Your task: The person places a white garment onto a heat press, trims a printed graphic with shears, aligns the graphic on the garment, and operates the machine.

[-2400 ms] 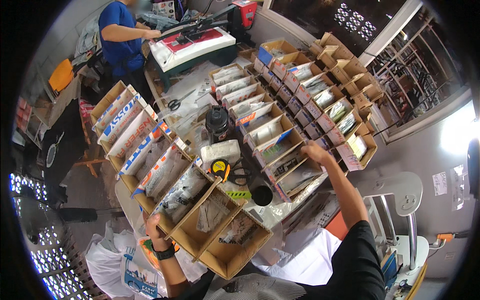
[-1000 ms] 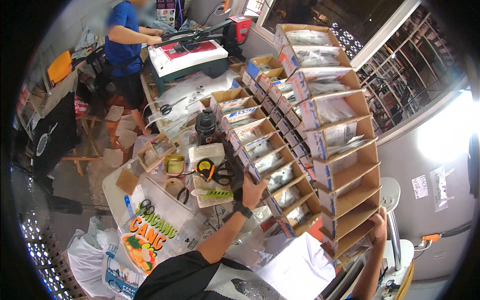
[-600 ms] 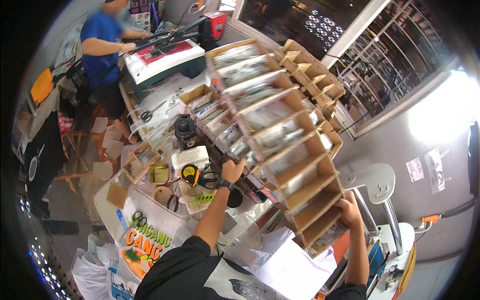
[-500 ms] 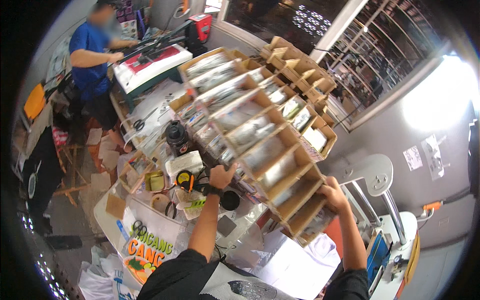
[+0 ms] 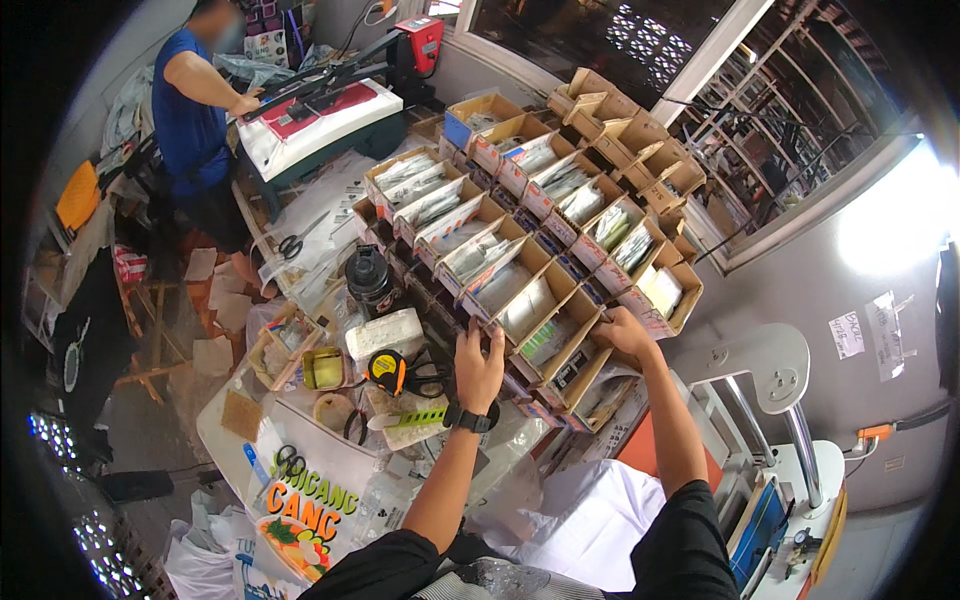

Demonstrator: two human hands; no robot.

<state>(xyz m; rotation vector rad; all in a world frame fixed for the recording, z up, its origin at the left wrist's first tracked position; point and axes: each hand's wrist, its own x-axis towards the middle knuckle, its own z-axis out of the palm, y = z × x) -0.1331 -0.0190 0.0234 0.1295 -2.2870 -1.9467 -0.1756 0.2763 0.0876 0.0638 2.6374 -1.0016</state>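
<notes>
Cardboard rack gripped by both raised hands, left and right, fingers curled on its edge.

Just one view here, a fisheye head cam looking steeply down and forward over the person's own arms, which are coming in from the bottom edge. It's sitting close enough that the left hand and right hand are landing near dead center, both against the cardboard rack, which is running diagonally toward the upper right. The table is filling the lower left. Farther off, top left, another person is working at a press. Edges are bending hard and the rim is going black, so the corners are probably not trustworthy.
</notes>
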